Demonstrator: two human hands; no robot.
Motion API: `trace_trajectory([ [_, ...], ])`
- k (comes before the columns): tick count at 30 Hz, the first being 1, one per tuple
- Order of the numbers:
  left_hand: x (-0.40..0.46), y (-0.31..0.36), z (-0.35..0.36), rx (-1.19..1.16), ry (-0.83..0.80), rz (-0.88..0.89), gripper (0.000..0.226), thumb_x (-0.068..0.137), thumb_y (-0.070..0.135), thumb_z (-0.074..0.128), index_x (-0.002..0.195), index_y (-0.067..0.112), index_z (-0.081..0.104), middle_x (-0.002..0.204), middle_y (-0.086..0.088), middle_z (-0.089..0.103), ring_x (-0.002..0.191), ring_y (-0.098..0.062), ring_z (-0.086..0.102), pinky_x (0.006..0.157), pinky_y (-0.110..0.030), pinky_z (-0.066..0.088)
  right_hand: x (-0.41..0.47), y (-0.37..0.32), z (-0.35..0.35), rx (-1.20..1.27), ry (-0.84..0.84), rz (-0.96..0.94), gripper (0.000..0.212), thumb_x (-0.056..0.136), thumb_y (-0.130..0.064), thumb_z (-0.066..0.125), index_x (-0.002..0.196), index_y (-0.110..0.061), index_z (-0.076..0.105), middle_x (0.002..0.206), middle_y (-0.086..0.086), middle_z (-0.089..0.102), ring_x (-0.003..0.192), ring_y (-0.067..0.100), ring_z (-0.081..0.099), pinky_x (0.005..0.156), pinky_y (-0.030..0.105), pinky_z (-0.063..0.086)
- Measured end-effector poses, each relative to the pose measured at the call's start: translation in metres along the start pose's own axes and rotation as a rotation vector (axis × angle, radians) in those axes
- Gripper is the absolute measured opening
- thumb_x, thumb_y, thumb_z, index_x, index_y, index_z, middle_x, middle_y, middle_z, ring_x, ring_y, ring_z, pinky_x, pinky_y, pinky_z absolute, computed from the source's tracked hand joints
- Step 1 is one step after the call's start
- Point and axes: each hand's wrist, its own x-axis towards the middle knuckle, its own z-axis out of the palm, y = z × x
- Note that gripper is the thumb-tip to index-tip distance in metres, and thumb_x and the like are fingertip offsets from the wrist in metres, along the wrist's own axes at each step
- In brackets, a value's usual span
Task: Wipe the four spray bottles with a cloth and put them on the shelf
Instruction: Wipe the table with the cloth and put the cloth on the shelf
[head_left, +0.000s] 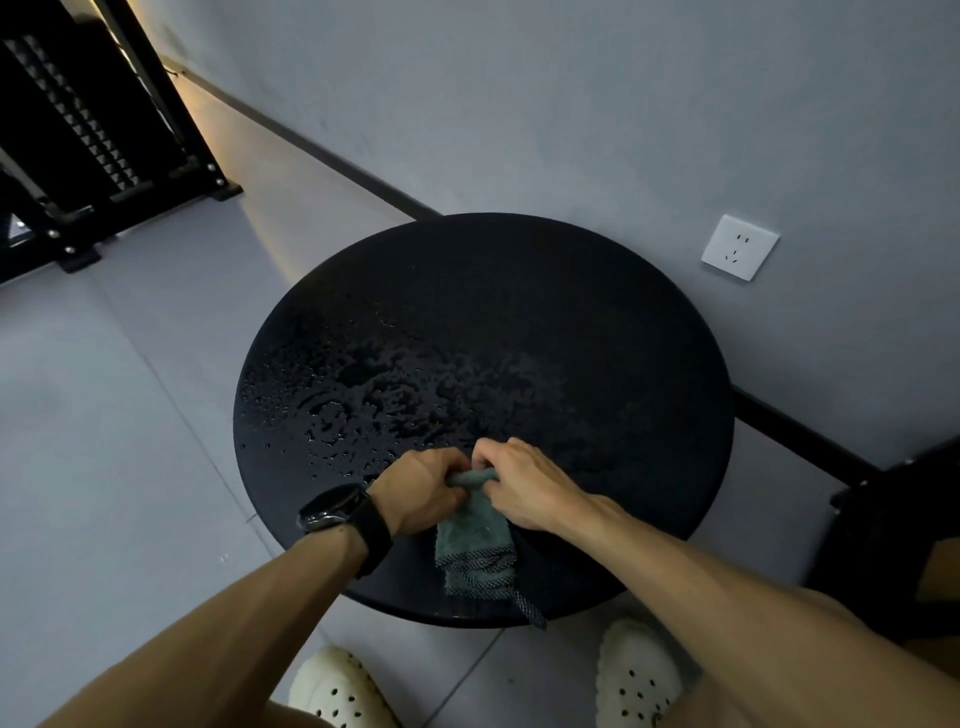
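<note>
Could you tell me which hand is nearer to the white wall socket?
Right. The right hand grips the cloth on the side of the round table below the wall socket; the left hand, with the watch, is farther over.

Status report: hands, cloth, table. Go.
Left hand and right hand both shut on the teal terry cloth, bunched over the round black table. Water droplets on tabletop. No spray bottles in view.

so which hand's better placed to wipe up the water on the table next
Left, probably. The left hand grips the cloth beside the droplets on the table; the right hand is farther away.
</note>
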Motion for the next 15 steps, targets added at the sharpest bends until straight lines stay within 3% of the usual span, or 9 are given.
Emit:
trace_trajectory([
  [3,-0.007,0.003,-0.005,-0.001,-0.013,0.02,0.018,0.096,0.024,0.059,0.11,0.015,0.065,0.09,0.001,0.061,0.073,-0.012,0.053,0.062,-0.023,0.041,-0.004,-0.001,-0.004,0.085,0.004,0.024,0.01,0.092,-0.011,0.054,0.094,-0.021,0.054,0.083,-0.001,0.056,0.066,0.017,0.05,0.051,0.029,0.035],
  [8,-0.02,0.01,-0.019,-0.117,0.085,0.055,0.014,0.095,0.02,0.06,0.106,0.013,0.067,0.088,0.0,0.063,0.073,-0.012,0.054,0.06,-0.019,0.041,-0.013,-0.008,-0.022,0.22,0.076,0.046,0.012,0.088,-0.019,0.062,0.099,-0.025,0.062,0.082,-0.004,0.064,0.066,0.012,0.056,0.058,0.034,0.045],
  [11,-0.03,0.018,-0.032,-0.156,0.156,0.084,0.01,0.094,0.021,0.063,0.102,0.018,0.068,0.082,0.005,0.062,0.064,-0.003,0.052,0.052,-0.009,0.038,-0.019,-0.01,-0.036,0.284,0.134,0.078,0.009,0.082,-0.025,0.069,0.091,-0.028,0.068,0.08,-0.007,0.066,0.072,0.013,0.062,0.066,0.037,0.051],
  [15,-0.046,0.033,-0.056,-0.203,0.248,0.104,0.004,0.092,0.021,0.066,0.096,0.022,0.068,0.077,0.005,0.063,0.063,-0.008,0.055,0.054,-0.014,0.042,-0.028,-0.018,-0.063,0.31,0.216,0.047,0.008,0.081,-0.024,0.071,0.088,-0.03,0.072,0.082,-0.008,0.07,0.078,0.011,0.065,0.075,0.04,0.055],
])
